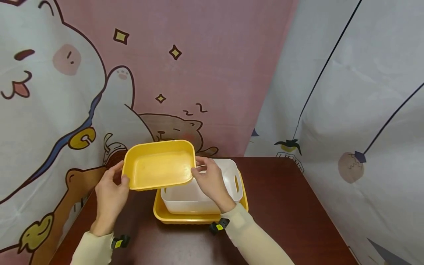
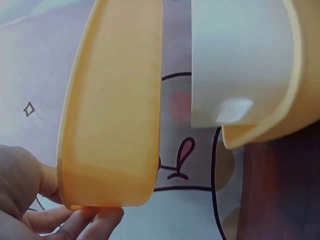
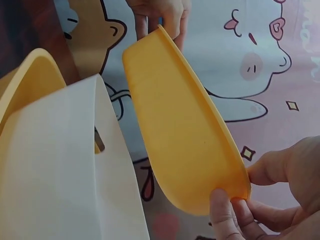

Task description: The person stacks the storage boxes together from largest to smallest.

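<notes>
Both hands hold up a small yellow plastic tray (image 1: pixel 160 163), its inside facing the head camera. My left hand (image 1: pixel 112 197) pinches its left end, thumb on the rim and fingers behind. At the right end my right hand (image 1: pixel 212 182) grips the rim between thumb and fingers. In the right wrist view, fingers (image 3: pixel 222 212) press the tray's outer wall. Behind and below it, a white bin (image 1: pixel 190 206) with handle slots sits inside a larger yellow bin (image 1: pixel 185 221) on the table. The raised tray and right forearm hide part of both bins.
The dark brown table (image 1: pixel 281 213) extends to both sides of the bins. A cartoon-printed pink and white cloth (image 1: pixel 215 73) hangs behind it. To the right hangs a pale cloth (image 1: pixel 357 92) along the table's edge.
</notes>
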### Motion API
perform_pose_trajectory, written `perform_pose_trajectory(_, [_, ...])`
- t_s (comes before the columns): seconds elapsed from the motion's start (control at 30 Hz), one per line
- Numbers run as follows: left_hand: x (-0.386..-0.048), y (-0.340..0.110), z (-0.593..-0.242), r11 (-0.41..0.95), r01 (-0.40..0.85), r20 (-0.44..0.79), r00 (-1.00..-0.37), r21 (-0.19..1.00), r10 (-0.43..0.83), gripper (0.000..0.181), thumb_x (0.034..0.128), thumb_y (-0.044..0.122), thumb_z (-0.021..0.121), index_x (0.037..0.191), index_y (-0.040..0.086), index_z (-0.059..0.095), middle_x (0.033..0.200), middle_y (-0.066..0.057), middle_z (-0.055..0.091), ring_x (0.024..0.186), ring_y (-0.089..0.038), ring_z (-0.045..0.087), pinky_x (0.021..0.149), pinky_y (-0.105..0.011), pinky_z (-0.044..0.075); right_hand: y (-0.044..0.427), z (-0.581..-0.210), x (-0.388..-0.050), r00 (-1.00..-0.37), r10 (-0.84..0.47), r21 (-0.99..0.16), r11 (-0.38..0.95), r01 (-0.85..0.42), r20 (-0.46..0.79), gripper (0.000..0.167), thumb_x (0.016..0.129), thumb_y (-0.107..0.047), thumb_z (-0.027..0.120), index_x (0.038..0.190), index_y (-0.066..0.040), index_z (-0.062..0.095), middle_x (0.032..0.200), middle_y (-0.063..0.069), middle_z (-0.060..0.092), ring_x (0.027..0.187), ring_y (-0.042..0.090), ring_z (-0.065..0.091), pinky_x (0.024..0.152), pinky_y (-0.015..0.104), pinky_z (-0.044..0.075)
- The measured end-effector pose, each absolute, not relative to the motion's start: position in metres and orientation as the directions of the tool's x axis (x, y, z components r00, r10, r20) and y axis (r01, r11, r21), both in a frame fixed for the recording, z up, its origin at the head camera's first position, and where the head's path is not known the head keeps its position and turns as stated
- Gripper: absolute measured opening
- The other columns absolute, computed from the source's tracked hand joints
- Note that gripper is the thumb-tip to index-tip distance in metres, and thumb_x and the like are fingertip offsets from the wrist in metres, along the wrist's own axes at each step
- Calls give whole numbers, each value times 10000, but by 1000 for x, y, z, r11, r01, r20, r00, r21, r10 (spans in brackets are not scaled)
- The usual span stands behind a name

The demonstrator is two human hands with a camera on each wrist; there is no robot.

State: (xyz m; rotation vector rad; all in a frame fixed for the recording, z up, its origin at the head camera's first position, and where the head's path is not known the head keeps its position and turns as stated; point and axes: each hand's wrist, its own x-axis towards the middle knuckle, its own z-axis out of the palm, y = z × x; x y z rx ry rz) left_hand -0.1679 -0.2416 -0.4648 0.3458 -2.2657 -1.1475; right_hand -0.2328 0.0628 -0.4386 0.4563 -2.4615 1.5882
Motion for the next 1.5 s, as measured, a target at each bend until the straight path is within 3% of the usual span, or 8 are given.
perform_pose_trajectory(0.37, [-178, -212, -463, 603, 100, 411, -817, 791, -404, 489, 1103, 43, 709, 1591, 30, 696, 1387, -244, 772, 938, -354, 751, 677, -14, 489, 100, -438, -236, -945, -119, -842, 430, -325, 303, 458, 1028, -32, 771, 1486, -19, 754, 1308, 188, 775, 1130, 334, 811, 931, 429, 732])
perform_pose_trajectory(0.63, [-186, -199, -459, 629, 115, 395, -859, 768, -325, 496, 1075, 37, 737, 1569, 14, 709, 1319, -249, 777, 661, -132, 600, 589, -139, 516, 125, -436, -238, -959, -127, -829, 482, -284, 255, 523, 1020, -23, 778, 1540, -12, 722, 1339, 185, 758, 1153, 357, 789, 978, 498, 727])
perform_pose_trajectory(0.83, [-194, -192, -458, 643, 101, 343, -902, 759, -263, 529, 1071, 36, 727, 1596, -6, 676, 1313, -267, 767, 527, -143, 506, 526, -192, 490, 142, -436, -241, -969, -119, -828, 504, -247, 217, 527, 1020, -38, 795, 1543, -45, 726, 1342, 170, 780, 1152, 340, 790, 943, 479, 732])
perform_pose_trajectory(1.07, [-201, -184, -454, 699, 113, 325, -929, 706, -179, 516, 1070, 42, 721, 1581, -22, 685, 1251, -263, 766, 679, -224, 549, 543, -215, 442, 159, -440, -245, -982, -86, -836, 515, -191, 171, 423, 1074, -122, 768, 1493, -60, 757, 1293, 152, 796, 1109, 300, 793, 906, 400, 736])
perform_pose_trajectory(1.3, [-208, -179, -450, 756, 131, 325, -939, 642, -113, 513, 1052, 52, 737, 1547, -75, 698, 1172, -239, 795, 901, -282, 711, 728, -274, 584, 172, -438, -249, -984, -102, -815, 552, -177, 145, 429, 1076, -126, 792, 1499, -62, 766, 1243, 152, 813, 1032, 282, 814, 887, 404, 741])
perform_pose_trajectory(1.5, [-215, -176, -445, 764, 128, 266, -962, 633, -59, 508, 1045, 62, 763, 1523, -98, 706, 1150, -245, 822, 813, -244, 677, 663, -243, 573, 185, -439, -253, -986, -128, -787, 595, -162, 106, 502, 1060, -111, 789, 1558, -80, 736, 1251, 150, 814, 1049, 289, 792, 931, 414, 732])
